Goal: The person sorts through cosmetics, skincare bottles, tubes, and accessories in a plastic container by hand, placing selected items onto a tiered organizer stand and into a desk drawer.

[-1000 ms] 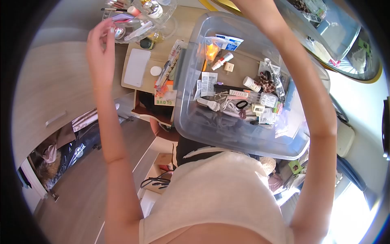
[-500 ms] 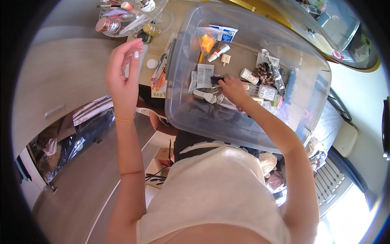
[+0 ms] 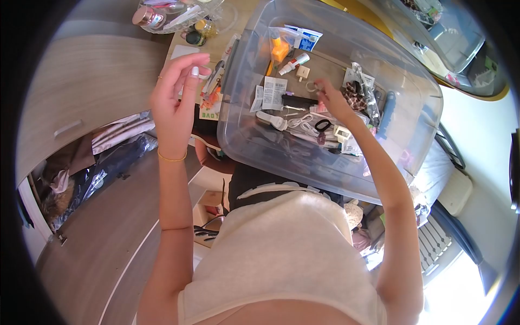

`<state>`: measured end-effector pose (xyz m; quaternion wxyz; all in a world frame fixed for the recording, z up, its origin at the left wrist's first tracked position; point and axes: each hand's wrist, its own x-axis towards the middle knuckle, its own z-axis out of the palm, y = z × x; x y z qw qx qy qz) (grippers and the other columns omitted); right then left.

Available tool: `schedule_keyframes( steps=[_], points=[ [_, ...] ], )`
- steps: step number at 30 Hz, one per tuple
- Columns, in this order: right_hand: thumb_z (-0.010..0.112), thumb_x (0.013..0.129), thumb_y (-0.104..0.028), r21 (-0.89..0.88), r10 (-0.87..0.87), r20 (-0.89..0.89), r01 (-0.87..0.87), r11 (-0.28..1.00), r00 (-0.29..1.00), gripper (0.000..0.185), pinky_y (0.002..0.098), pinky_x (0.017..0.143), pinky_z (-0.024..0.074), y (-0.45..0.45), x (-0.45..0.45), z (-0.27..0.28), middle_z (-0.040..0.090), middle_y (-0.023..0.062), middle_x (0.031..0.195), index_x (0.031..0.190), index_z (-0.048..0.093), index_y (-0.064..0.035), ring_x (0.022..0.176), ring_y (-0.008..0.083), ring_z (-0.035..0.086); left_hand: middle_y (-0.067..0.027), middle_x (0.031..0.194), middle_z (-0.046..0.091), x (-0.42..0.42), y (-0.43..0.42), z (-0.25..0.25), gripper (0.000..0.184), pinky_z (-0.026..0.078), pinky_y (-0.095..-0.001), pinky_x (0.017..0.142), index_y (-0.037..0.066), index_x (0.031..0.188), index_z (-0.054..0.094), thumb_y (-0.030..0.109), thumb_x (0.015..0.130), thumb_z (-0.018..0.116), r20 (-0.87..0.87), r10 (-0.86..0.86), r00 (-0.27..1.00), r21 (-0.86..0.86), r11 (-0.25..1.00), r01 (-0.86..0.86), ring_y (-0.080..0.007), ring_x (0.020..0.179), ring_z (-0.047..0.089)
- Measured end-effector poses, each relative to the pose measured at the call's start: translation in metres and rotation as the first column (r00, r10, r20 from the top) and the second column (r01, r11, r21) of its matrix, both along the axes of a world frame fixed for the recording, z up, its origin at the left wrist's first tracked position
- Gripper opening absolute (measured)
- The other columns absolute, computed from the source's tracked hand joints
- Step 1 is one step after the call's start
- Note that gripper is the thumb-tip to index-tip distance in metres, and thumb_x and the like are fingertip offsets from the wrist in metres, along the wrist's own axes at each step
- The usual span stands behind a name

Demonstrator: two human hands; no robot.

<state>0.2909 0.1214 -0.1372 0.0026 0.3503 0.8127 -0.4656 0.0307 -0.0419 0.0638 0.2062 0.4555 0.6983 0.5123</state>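
Observation:
My right hand (image 3: 335,102) is inside the clear plastic bin (image 3: 230,116), its fingertips pinched at a small pale ring-shaped thing (image 3: 311,86). Its exact kind is too small to make out. Just below lies a long black object (image 3: 299,101), beside printed paper packets (image 3: 274,92). A white charger plug (image 3: 303,72) and a white spray bottle (image 3: 294,64) lie beyond the fingers. Nearer me are a coiled white cable (image 3: 304,124) and a black hair tie (image 3: 323,125). My left hand (image 3: 176,89) is raised left of the bin, fingers loosely bent and apart, holding nothing.
An orange bottle (image 3: 280,50) and a blue-and-white packet (image 3: 307,39) lie at the bin's far left. Plastic-wrapped items and a checked scrunchie (image 3: 355,98) fill its right. A clear organizer (image 3: 189,20) with cosmetics stands at upper left. A mirror (image 3: 452,43) leans behind.
My right hand has moved right and away from the black object, and the pale ring now shows at its fingertips. My left hand has shifted slightly right and down.

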Motion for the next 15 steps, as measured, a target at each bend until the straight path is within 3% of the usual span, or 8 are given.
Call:
schedule_keyframes(
  steps=[1, 2, 3, 5, 6, 9, 11, 15],
  points=[
    [0.047, 0.087, -0.014, 0.052, -0.098, -0.022, 0.099, 0.994, 0.995, 0.02, 0.0461, 0.068, 0.0455, 0.002, 0.004, 0.003, 0.062, 0.0196, 0.077, 0.103, 0.043, -0.0044, 0.081, 0.0421, 0.059, -0.0077, 0.101, 0.058, 0.002, 0.001, 0.0, 0.018, 0.045, -0.0241, 0.079, -0.002, 0.104, 0.057, 0.001, 0.089, 0.047, 0.019, -0.015, 1.0, -0.011, 1.0, 0.015, -0.0135, 0.087, 0.059],
    [0.046, 0.087, -0.015, 0.164, -0.115, 0.258, 0.073, 0.984, 0.959, 0.025, 0.0464, 0.067, 0.0476, 0.008, 0.007, -0.006, 0.063, 0.0201, 0.082, 0.11, 0.041, -0.0048, 0.082, 0.041, 0.061, -0.0075, 0.102, 0.058, 0.004, 0.001, -0.001, 0.018, 0.045, -0.0238, 0.078, -0.002, 0.104, 0.057, 0.001, 0.089, 0.046, 0.038, -0.03, 0.999, -0.023, 0.999, 0.031, -0.013, 0.086, 0.059],
    [0.046, 0.087, -0.015, 0.164, -0.114, 0.261, 0.073, 0.984, 0.959, 0.025, 0.0464, 0.067, 0.0476, 0.005, 0.005, 0.005, 0.063, 0.0201, 0.082, 0.11, 0.041, -0.0048, 0.082, 0.041, 0.061, -0.0075, 0.102, 0.058, 0.005, 0.002, -0.002, 0.018, 0.045, -0.0238, 0.078, -0.002, 0.104, 0.057, 0.001, 0.089, 0.046, 0.04, -0.03, 0.999, -0.024, 0.999, 0.031, -0.013, 0.086, 0.059],
    [0.049, 0.084, -0.014, 0.281, -0.06, 0.634, -0.158, 0.946, 0.771, 0.027, 0.0441, 0.066, 0.0505, -0.002, -0.004, 0.037, 0.065, 0.0183, 0.087, 0.109, 0.05, -0.0032, 0.082, 0.035, 0.064, -0.007, 0.101, 0.059, 0.006, 0.003, -0.002, 0.018, 0.045, -0.0229, 0.076, -0.002, 0.104, 0.057, 0.003, 0.09, 0.047, 0.057, -0.063, 0.996, -0.021, 0.998, 0.064, -0.012, 0.084, 0.059],
    [0.051, 0.083, -0.02, 0.323, 0.079, 0.653, -0.372, 0.87, 0.753, 0.024, 0.0433, 0.063, 0.0521, -0.005, -0.002, 0.038, 0.066, 0.0162, 0.08, 0.097, 0.059, -0.0026, 0.075, 0.0332, 0.065, -0.007, 0.101, 0.059, 0.006, 0.004, -0.001, 0.018, 0.045, -0.0229, 0.076, -0.002, 0.104, 0.057, 0.003, 0.09, 0.047, 0.058, -0.062, 0.996, -0.022, 0.998, 0.063, -0.012, 0.084, 0.059],
    [0.052, 0.081, -0.016, 0.174, 0.239, 0.694, -0.48, 0.86, 0.679, 0.017, 0.0409, 0.063, 0.0527, -0.024, -0.012, 0.045, 0.065, 0.0168, 0.081, 0.083, 0.064, -0.0038, 0.076, 0.0318, 0.066, -0.0063, 0.097, 0.06, 0.007, 0.006, 0.004, 0.018, 0.045, -0.0225, 0.074, -0.001, 0.104, 0.057, 0.005, 0.091, 0.046, 0.044, -0.06, 0.997, -0.044, 0.997, 0.062, -0.0111, 0.082, 0.059],
    [0.051, 0.079, -0.011, 0.139, 0.28, 0.682, -0.496, 0.857, 0.675, 0.017, 0.0412, 0.062, 0.0526, -0.03, -0.021, 0.04, 0.065, 0.0171, 0.084, 0.091, 0.06, -0.002, 0.076, 0.0308, 0.066, -0.0058, 0.093, 0.061, 0.005, 0.005, 0.006, 0.018, 0.045, -0.0221, 0.072, 0.0, 0.104, 0.058, 0.005, 0.091, 0.046, 0.055, -0.056, 0.997, -0.035, 0.998, 0.058, -0.0104, 0.081, 0.058],
    [0.048, 0.083, -0.008, 0.195, 0.283, 0.453, -0.404, 0.894, 0.845, 0.02, 0.04, 0.062, 0.0493, -0.031, -0.021, 0.017, 0.062, 0.0189, 0.084, 0.102, 0.05, -0.0008, 0.076, 0.0355, 0.062, -0.006, 0.093, 0.062, 0.002, 0.001, 0.01, 0.019, 0.045, -0.022, 0.071, 0.0, 0.104, 0.058, 0.005, 0.091, 0.046, 0.064, -0.047, 0.997, -0.034, 0.998, 0.049, -0.0101, 0.08, 0.058]
  ],
)
